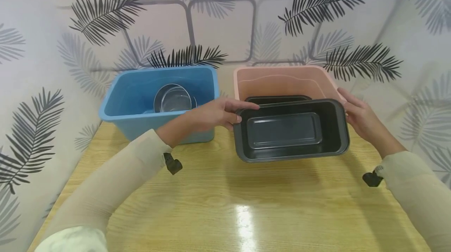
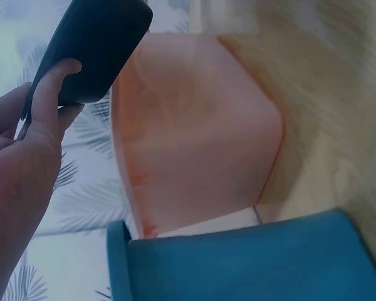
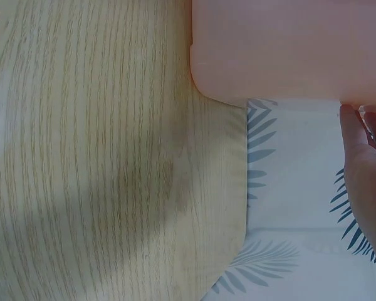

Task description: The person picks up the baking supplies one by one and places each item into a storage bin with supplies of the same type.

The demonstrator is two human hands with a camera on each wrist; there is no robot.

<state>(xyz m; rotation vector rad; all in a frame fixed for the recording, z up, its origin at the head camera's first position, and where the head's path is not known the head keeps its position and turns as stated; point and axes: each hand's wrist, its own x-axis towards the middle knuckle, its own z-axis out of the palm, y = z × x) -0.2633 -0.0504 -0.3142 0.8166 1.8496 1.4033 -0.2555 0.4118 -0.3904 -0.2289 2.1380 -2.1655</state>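
Note:
A black loaf pan (image 1: 284, 130) is held in the air, tilted so its inside faces me, in front of the pink bin (image 1: 282, 72). My left hand (image 1: 215, 115) grips its left end, index finger along the rim; the left wrist view shows that hand (image 2: 34, 119) on the pan's dark outside (image 2: 103, 47). At the pan's right end my right hand (image 1: 363, 117) holds the edge, beside the bin's right rim. In the right wrist view only part of this hand (image 3: 366, 169) shows. Another dark pan (image 1: 278, 99) sits in the pink bin, mostly hidden.
To the left of the pink bin stands a blue bin (image 1: 158, 126), with round metal tins (image 1: 174, 97) inside. Both bins stand on a wooden table (image 1: 197, 205) against a leaf-patterned wall covering (image 1: 225, 25).

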